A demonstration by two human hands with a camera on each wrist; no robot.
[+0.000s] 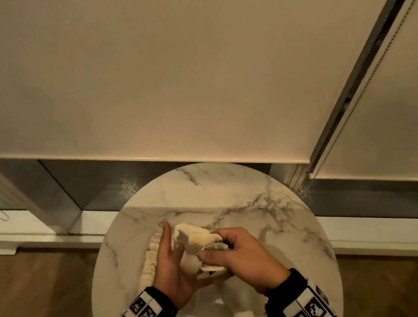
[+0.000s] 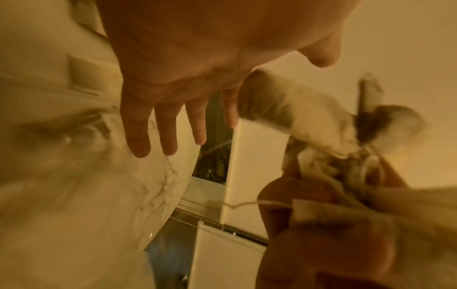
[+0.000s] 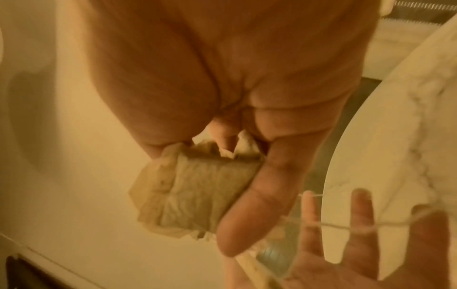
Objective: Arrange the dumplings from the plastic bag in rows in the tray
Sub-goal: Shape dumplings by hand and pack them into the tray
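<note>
The plastic bag (image 1: 193,250), clear and crumpled with pale dumplings bunched inside, is held up between both hands just above the round marble bench (image 1: 249,204), over its near half. The right hand (image 1: 241,257) clamps the bag's right end, thumb and curled fingers pinching the gathered film; in the right wrist view the same hand (image 3: 247,117) closes thumb and fingers on a crumpled, pale wad of it (image 3: 195,187). The left hand (image 1: 177,264) lies under and beside the bag with its palm turned up and its fingers straight and spread, supporting the load rather than gripping; the left wrist view shows that hand (image 2: 173,88) flat, fingers apart, with the bag (image 2: 309,121) blurred beside it. Just left of the left hand, a row of dumplings (image 1: 150,263) runs in a line on the bench; the tray under them cannot be made out. Beyond the bench hangs a cream roller blind (image 1: 161,61) with a bead chain (image 1: 360,97).
</note>
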